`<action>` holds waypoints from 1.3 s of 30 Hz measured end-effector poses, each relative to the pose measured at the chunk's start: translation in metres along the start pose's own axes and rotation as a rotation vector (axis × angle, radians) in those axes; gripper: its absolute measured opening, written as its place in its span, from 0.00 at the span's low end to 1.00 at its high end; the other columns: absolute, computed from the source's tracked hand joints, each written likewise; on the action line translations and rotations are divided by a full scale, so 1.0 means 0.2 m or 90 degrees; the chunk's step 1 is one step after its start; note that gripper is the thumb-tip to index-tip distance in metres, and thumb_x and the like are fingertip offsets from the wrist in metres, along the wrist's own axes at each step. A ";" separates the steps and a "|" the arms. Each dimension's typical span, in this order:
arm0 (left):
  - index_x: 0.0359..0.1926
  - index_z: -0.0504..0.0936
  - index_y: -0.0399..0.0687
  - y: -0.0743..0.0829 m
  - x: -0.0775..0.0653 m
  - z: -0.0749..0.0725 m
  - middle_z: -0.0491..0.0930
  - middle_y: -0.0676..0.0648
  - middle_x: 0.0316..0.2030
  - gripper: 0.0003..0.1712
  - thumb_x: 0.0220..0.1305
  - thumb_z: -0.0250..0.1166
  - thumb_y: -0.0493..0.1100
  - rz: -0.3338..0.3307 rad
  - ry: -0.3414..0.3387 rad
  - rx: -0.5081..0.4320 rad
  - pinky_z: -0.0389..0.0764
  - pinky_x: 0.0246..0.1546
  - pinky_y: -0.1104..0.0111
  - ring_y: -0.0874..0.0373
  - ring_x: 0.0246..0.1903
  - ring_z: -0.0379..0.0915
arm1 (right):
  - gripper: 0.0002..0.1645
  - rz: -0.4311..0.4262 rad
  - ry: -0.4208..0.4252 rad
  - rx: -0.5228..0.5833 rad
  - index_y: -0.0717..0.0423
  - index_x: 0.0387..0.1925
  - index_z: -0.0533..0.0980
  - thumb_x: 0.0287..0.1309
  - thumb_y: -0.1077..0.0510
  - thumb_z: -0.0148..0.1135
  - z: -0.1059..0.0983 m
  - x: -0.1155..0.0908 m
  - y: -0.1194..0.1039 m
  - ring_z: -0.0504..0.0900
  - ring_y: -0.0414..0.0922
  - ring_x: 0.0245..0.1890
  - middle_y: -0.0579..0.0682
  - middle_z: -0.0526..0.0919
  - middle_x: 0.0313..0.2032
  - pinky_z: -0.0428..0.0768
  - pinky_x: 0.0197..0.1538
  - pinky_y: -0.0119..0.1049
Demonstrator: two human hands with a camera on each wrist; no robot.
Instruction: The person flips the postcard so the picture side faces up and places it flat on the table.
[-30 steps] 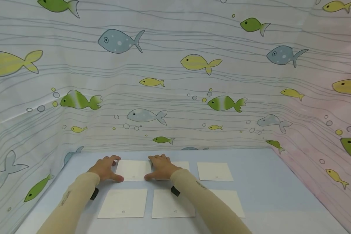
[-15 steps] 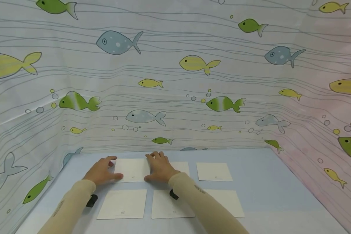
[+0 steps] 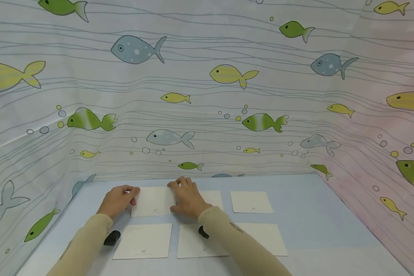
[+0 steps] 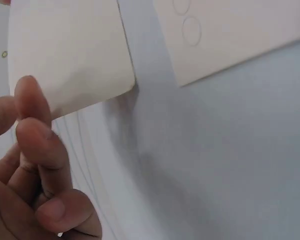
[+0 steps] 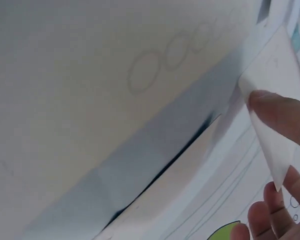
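A white card (image 3: 153,202), raised off the table, is held between both hands at the back left. My left hand (image 3: 117,201) pinches its left edge near the far corner; the left wrist view shows thumb and fingertips meeting at the edge of the card (image 4: 75,50). On the opposite side, my right hand (image 3: 189,197) grips the right edge, its thumb (image 5: 277,112) at one corner and fingers at the other in the right wrist view. Below the left hand lies another white card (image 3: 143,241) with a small mark near its front edge.
More white cards lie in two rows: one partly behind my right hand (image 3: 214,199), one at the back right (image 3: 252,202), and a front middle card (image 3: 196,241) beside a front right card (image 3: 267,237) partly under the right forearm. A fish-patterned curtain (image 3: 207,111) surrounds the pale blue table (image 3: 317,214).
My left thumb has moved up from the card's near left corner to join the fingers at the far corner. The held card and my right hand have shifted slightly left.
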State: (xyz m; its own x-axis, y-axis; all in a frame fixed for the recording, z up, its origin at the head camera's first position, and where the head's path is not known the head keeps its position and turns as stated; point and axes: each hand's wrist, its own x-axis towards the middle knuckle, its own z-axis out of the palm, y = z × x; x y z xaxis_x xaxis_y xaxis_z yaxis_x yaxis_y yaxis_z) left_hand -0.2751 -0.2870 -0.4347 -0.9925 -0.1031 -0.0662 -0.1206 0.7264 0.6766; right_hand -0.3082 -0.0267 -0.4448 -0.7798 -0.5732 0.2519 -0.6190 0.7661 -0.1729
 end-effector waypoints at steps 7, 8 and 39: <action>0.55 0.78 0.37 0.01 -0.03 0.01 0.84 0.53 0.28 0.33 0.75 0.53 0.64 0.007 0.022 -0.010 0.68 0.35 0.62 0.54 0.33 0.70 | 0.41 0.057 0.030 0.057 0.43 0.66 0.71 0.53 0.44 0.78 0.00 -0.03 -0.01 0.68 0.44 0.51 0.47 0.71 0.52 0.70 0.57 0.39; 0.54 0.78 0.38 0.02 -0.03 0.01 0.84 0.53 0.28 0.33 0.75 0.53 0.65 0.008 0.024 -0.009 0.67 0.36 0.62 0.54 0.33 0.70 | 0.39 0.073 0.032 0.078 0.44 0.66 0.71 0.55 0.43 0.76 -0.01 -0.04 -0.01 0.69 0.43 0.49 0.46 0.72 0.50 0.72 0.55 0.38; 0.49 0.82 0.43 0.03 -0.12 0.00 0.84 0.51 0.36 0.42 0.70 0.47 0.76 0.015 0.071 -0.029 0.70 0.39 0.61 0.52 0.38 0.74 | 0.24 0.284 -0.025 0.603 0.51 0.41 0.82 0.70 0.36 0.56 -0.06 -0.07 -0.03 0.81 0.45 0.32 0.41 0.88 0.28 0.73 0.37 0.39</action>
State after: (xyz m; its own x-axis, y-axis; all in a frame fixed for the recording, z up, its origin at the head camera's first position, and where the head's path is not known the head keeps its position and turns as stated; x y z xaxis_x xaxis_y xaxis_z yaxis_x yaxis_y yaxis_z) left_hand -0.2521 -0.2812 -0.4293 -0.9860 -0.1636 0.0305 -0.0938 0.6978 0.7101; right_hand -0.2914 -0.0196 -0.4353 -0.9471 -0.3174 -0.0466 -0.0816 0.3786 -0.9220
